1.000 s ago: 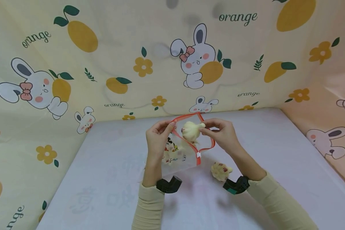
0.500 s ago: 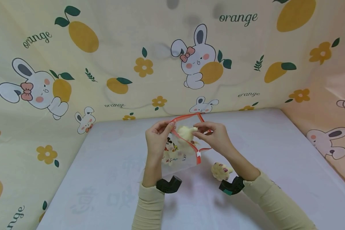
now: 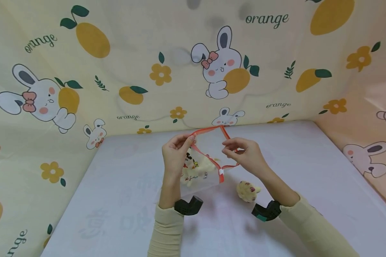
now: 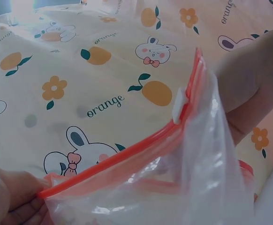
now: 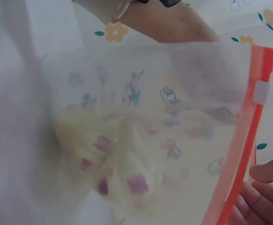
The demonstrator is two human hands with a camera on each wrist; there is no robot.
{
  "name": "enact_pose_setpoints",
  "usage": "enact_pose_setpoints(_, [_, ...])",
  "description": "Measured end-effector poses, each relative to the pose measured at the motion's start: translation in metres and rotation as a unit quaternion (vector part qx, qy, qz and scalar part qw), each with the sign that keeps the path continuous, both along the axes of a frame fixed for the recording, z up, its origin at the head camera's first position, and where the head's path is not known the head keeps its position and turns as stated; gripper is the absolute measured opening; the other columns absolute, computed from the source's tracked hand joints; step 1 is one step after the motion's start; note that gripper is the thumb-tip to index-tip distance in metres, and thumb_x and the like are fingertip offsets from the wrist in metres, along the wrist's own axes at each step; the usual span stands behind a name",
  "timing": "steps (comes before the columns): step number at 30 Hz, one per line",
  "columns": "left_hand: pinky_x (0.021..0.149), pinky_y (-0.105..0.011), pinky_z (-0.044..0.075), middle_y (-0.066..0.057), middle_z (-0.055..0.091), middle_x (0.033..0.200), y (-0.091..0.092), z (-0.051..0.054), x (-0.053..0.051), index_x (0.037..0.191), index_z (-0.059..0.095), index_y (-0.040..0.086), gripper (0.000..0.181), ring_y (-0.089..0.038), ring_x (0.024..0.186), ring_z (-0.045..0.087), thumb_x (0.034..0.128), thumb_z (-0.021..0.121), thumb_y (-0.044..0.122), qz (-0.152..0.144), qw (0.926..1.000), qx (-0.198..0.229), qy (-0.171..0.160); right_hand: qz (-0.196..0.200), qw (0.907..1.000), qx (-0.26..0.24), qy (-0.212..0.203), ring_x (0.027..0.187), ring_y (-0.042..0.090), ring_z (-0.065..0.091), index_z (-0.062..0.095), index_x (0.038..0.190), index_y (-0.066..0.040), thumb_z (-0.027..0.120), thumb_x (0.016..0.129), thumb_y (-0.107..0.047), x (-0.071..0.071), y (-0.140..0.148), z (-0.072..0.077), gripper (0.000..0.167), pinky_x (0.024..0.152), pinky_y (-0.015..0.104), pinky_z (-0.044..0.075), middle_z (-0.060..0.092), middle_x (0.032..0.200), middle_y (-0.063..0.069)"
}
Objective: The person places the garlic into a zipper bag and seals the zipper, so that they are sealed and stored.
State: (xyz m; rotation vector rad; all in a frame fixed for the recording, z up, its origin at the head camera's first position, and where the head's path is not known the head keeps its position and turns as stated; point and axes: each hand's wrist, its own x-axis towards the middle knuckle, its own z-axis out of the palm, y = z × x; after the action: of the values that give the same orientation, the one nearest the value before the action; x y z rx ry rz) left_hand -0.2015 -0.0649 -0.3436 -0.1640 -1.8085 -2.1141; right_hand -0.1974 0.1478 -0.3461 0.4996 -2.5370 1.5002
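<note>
The left hand [image 3: 177, 155] pinches the red rim of a clear zip bag [image 3: 196, 178] with cartoon prints; the left wrist view shows these fingers [image 4: 28, 194] at one end of the red strip [image 4: 113, 164]. Over the bag's spread mouth is the right hand [image 3: 247, 155], thumb and fingers apart with nothing between them. Beside the red strip in the right wrist view are its fingers [image 5: 265, 194]. Pale garlic-like bulbs [image 5: 132, 168] with purple patches show through the film. Another such bulb [image 3: 247, 191] lies on the table below the right hand.
A white-covered table [image 3: 122, 192] stretches under both arms. Behind it and at the sides hangs a cream cloth [image 3: 180, 43] printed with rabbits and oranges. Black devices are strapped at both wrists.
The bulb that the right hand held has gone down into the bag, let go. The right hand moved left into the mouth, then back slightly right. The left hand stayed nearly still.
</note>
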Motion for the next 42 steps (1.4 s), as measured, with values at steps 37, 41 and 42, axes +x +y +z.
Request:
enact_pose_setpoints(37, [0.07, -0.013, 0.054, 0.017, 0.069, 0.072, 0.0, 0.0, 0.0, 0.097, 0.067, -0.012, 0.018, 0.001, 0.07, 0.066, 0.0873, 0.068, 0.003, -0.005, 1.0, 0.002, -0.002, 0.103, 0.9944, 0.009, -0.021, 0.076, 0.002, 0.066, 0.068, 0.104, 0.003, 0.068, 0.087, -0.005, 0.014, 0.07, -0.017, 0.019, 0.07, 0.019, 0.058, 0.067, 0.087, -0.019])
enact_pose_setpoints(41, [0.07, -0.013, 0.054, 0.017, 0.069, 0.072, 0.0, -0.001, -0.001, 0.097, 0.066, -0.013, 0.019, 0.001, 0.07, 0.067, 0.0872, 0.068, 0.003, -0.006, 1.0, 0.005, 0.0, 0.1, 0.994, 0.036, -0.025, 0.08, -0.004, 0.064, 0.07, 0.103, 0.0, 0.069, 0.087, -0.007, 0.015, 0.076, -0.023, 0.018, 0.071, 0.017, 0.057, 0.067, 0.089, -0.021])
enact_pose_setpoints(42, [0.07, -0.013, 0.055, 0.017, 0.069, 0.072, 0.0, -0.001, -0.001, 0.098, 0.066, -0.013, 0.019, 0.001, 0.07, 0.067, 0.0871, 0.068, 0.003, -0.006, 1.0, 0.006, 0.0, 0.101, 0.9937, 0.041, -0.026, 0.081, -0.005, 0.063, 0.07, 0.103, -0.001, 0.07, 0.087, -0.008, 0.015, 0.078, -0.026, 0.018, 0.071, 0.017, 0.057, 0.066, 0.09, -0.022])
